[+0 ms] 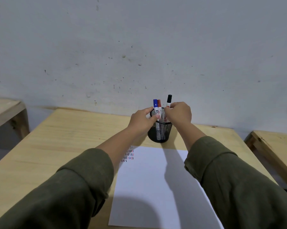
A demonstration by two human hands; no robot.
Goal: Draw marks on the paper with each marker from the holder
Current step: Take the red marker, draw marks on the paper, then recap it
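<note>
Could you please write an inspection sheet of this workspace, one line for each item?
Surface: wooden table, bare around the paper.
Job's things: white paper with small black and red marks at its far left corner; black mesh holder behind it; blue marker and red marker inside; black marker standing higher.
Clutter: nothing seen.
Hands: left hand grips the holder's rim; right hand pinches the black marker.
Cables: nothing seen.
Surroundings: scuffed grey wall; other wooden tables at both sides.

Dim, soft shadows, wide-angle edge distortion
</note>
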